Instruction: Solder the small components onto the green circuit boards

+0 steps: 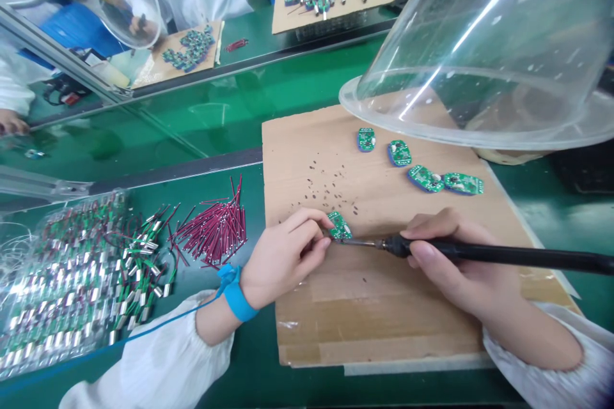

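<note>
My right hand [460, 262] grips a black soldering iron [446, 249] like a pen. The metal tip points left and meets the lower edge of a small green circuit board [339, 225] on the cardboard sheet [384, 307]. At that board's left side is my left hand [292, 249], thumb and fingers pinched together, with the forefinger against the board's edge. Whatever lies between those fingertips is hidden. A blue wrist strap [237, 294] with a cord circles the left wrist. Several more circuit boards, one of them a green board [400, 153], lie farther back on the cardboard.
Left of the cardboard lie a pile of dark red wires [215, 230], metal-ended parts with green wires [144, 268] and a clear plastic tray [57, 294]. A clear fume hood [470, 57] overhangs the right. Across the divider, co-workers sit near a board-laden cardboard [288, 13].
</note>
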### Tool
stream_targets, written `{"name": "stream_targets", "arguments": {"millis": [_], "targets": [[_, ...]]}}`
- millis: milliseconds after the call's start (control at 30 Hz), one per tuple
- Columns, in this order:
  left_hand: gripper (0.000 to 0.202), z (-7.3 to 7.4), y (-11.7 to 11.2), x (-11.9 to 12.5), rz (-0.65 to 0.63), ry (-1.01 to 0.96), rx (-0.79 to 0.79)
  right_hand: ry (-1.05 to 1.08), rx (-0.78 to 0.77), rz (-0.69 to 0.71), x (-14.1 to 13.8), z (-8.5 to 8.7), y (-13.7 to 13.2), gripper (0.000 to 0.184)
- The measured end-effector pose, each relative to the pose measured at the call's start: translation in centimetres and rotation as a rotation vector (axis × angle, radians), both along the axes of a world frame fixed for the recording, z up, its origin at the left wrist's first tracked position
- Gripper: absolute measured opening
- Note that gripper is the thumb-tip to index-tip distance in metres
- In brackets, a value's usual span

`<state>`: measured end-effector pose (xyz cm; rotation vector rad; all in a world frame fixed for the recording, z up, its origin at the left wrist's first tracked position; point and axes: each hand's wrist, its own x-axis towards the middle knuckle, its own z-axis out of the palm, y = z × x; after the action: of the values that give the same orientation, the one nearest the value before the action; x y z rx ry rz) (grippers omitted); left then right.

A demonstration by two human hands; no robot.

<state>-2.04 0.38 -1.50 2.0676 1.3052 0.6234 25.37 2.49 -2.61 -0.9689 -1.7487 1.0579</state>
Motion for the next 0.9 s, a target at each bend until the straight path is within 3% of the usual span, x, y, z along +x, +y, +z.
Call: {"name": "stream_targets", "arguments": {"millis": [500,800,900], "targets": [[0.014,0.02,-0.02,0.07,0.034,-0.037,-0.035,-0.062,0.000,0.007,0.14,-0.51,0.07,0.005],[0.016,-0.24,0.12,-0.05,0.027,-0.071,-0.030,0.092,-0.052,-0.159,-0.34,0.14,0.30,0.011],[0.015,-0.38,0.15,-0.04,0.020,-0.080,-0.019,0.080,-0.043,-0.134,-0.35,-0.06,0.39,0.007]]}}
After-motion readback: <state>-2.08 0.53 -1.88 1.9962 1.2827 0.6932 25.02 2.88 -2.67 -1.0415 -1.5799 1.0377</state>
